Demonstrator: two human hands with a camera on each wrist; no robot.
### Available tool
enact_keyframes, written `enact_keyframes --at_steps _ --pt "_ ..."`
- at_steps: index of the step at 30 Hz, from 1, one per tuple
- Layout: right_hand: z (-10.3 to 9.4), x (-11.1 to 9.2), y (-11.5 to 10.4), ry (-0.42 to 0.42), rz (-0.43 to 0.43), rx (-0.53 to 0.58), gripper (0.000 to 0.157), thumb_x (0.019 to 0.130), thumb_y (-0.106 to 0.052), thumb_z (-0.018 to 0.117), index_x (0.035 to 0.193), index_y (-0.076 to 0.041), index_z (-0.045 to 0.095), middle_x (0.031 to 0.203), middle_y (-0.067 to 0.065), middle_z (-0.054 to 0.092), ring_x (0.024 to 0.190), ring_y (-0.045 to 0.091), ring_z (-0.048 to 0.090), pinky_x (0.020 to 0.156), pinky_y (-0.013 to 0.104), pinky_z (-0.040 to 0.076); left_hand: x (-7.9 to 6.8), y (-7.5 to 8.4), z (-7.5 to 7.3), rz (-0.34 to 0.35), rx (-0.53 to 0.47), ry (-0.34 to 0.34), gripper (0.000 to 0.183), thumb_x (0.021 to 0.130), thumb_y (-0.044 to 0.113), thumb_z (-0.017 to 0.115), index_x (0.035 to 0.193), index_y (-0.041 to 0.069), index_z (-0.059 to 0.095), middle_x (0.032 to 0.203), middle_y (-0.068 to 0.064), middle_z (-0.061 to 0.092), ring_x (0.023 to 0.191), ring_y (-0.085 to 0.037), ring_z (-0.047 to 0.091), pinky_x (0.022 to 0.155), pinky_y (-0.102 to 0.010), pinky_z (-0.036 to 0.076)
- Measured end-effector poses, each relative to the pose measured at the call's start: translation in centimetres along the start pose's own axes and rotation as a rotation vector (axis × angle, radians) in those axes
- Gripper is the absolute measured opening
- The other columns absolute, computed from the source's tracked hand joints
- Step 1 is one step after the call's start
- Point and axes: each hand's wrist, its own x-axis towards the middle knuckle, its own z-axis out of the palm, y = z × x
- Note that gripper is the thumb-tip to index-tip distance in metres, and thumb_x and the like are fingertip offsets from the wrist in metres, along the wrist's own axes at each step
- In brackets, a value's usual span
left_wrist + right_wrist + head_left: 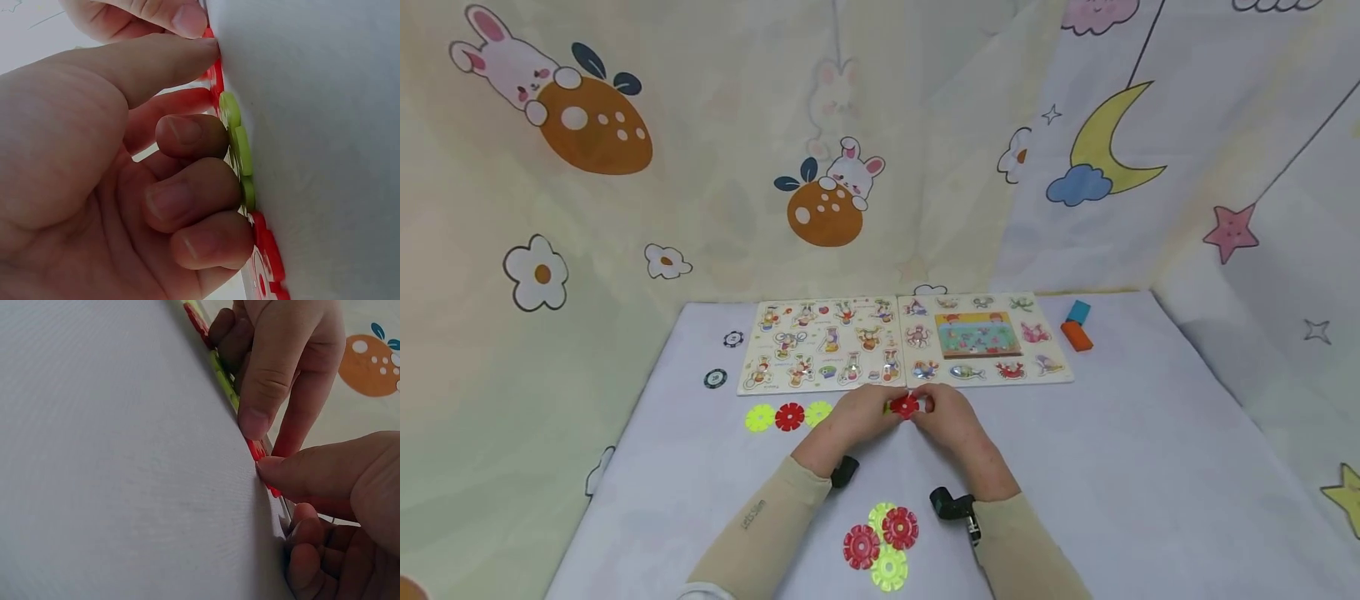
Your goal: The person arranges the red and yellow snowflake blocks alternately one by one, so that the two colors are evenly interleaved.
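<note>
Between my two hands lies a red flower-shaped plastic disc [906,407], flat on the white cloth just below the picture boards. My left hand [867,412] pinches its left side with thumb and index finger. From the other side, my right hand [951,417] holds it by thumb and index finger. A yellow-green disc [240,150] adjoins it under the left hand's curled fingers, followed by another red disc [267,256]. Farther left, the row shows a yellow-green disc [759,417], a red disc [789,417] and a partly covered yellow-green disc [817,412].
Nearer the body sits a cluster of red and yellow-green discs [889,568]. Two picture puzzle boards [820,346] line the back. Two round chips, one a dark chip [715,378], lie at left; an orange block [1077,337] and a blue block [1078,312] at right.
</note>
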Motion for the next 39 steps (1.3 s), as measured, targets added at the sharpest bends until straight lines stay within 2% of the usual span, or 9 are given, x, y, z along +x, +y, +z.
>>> enact_keyframes --at_steps 3,9,14,18,22,26,29,34,39 --pt "-0.5 0.1 0.1 -0.021 0.018 0.035 0.035 0.083 -0.023 0.072 0.115 -0.011 0.063 0.079 0.004 0.051 0.070 0.018 0.047 0.057 0.030 0.038 0.3 -0.2 0.0 0.010 -0.017 -0.002 0.044 0.089 0.032 0.065 0.133 0.027 0.056 0.117 0.004 0.061 0.087 -0.011 0.052 0.074 -0.029 0.044" --pt "-2.0 -0.9 -0.6 -0.098 0.049 0.188 0.032 0.085 -0.026 0.070 0.113 -0.013 0.060 0.083 0.006 0.052 0.069 0.019 0.047 0.057 0.030 0.038 0.2 -0.6 -0.1 -0.042 -0.027 -0.021 0.047 0.088 0.035 0.065 0.133 0.027 0.055 0.121 0.003 0.060 0.091 -0.013 0.051 0.081 -0.034 0.045" --pt "-2.7 -3.3 -1.3 -0.137 0.012 0.164 0.030 0.084 -0.026 0.072 0.108 -0.012 0.062 0.079 0.004 0.051 0.065 0.017 0.047 0.055 0.028 0.038 0.2 -0.6 -0.2 -0.033 -0.034 -0.038 0.047 0.089 0.034 0.065 0.133 0.026 0.055 0.120 0.002 0.060 0.089 -0.014 0.051 0.080 -0.033 0.045" --pt "-2.5 -5.4 -1.8 -0.193 -0.069 0.158 0.029 0.083 -0.026 0.073 0.107 -0.014 0.063 0.078 0.002 0.052 0.063 0.017 0.049 0.054 0.028 0.041 0.3 -0.5 -0.5 -0.034 -0.027 -0.033 0.047 0.089 0.032 0.065 0.133 0.024 0.055 0.123 0.001 0.059 0.090 -0.013 0.052 0.083 -0.034 0.045" --pt "-1.9 -7.5 -2.4 -0.299 -0.170 0.147 0.027 0.081 -0.027 0.074 0.104 -0.016 0.065 0.076 -0.001 0.053 0.062 0.015 0.050 0.054 0.027 0.044 0.4 -0.5 -0.8 -0.024 -0.025 -0.017 0.046 0.088 0.032 0.066 0.133 0.023 0.055 0.114 0.002 0.062 0.082 -0.014 0.051 0.076 -0.033 0.045" --pt "-0.7 -10.3 -2.6 -0.479 -0.217 0.179 0.026 0.077 -0.031 0.078 0.097 -0.020 0.066 0.070 -0.003 0.055 0.059 0.012 0.050 0.053 0.024 0.041 0.4 -0.6 -0.9 -0.021 -0.043 -0.030 0.047 0.089 0.031 0.065 0.133 0.023 0.055 0.094 0.003 0.061 0.070 -0.014 0.048 0.065 -0.031 0.041" --pt "0.6 -12.3 -2.6 -0.560 -0.225 0.102 0.033 0.070 -0.036 0.083 0.094 -0.025 0.064 0.067 -0.006 0.053 0.059 0.008 0.048 0.053 0.022 0.039 0.3 -0.6 -0.8 -0.026 -0.049 -0.038 0.047 0.089 0.032 0.065 0.134 0.023 0.055 0.088 0.004 0.059 0.069 -0.013 0.047 0.064 -0.030 0.039" --pt "2.1 -13.8 -2.8 -0.519 -0.180 -0.152 0.043 0.063 -0.041 0.085 0.097 -0.031 0.061 0.074 -0.014 0.051 0.069 0.003 0.047 0.061 0.024 0.042 0.1 -0.4 -0.7 -0.022 -0.043 -0.039 0.047 0.089 0.032 0.065 0.134 0.023 0.055 0.083 0.006 0.056 0.069 -0.014 0.048 0.063 -0.030 0.039" --pt "2.4 -14.0 -2.9 -0.516 -0.172 -0.226 0.041 0.064 -0.040 0.085 0.096 -0.030 0.062 0.077 -0.018 0.052 0.071 0.003 0.047 0.065 0.025 0.044 0.0 -0.2 -0.6 -0.018 -0.049 -0.049 0.048 0.089 0.031 0.065 0.134 0.022 0.054 0.079 0.005 0.054 0.068 -0.014 0.047 0.062 -0.030 0.038"
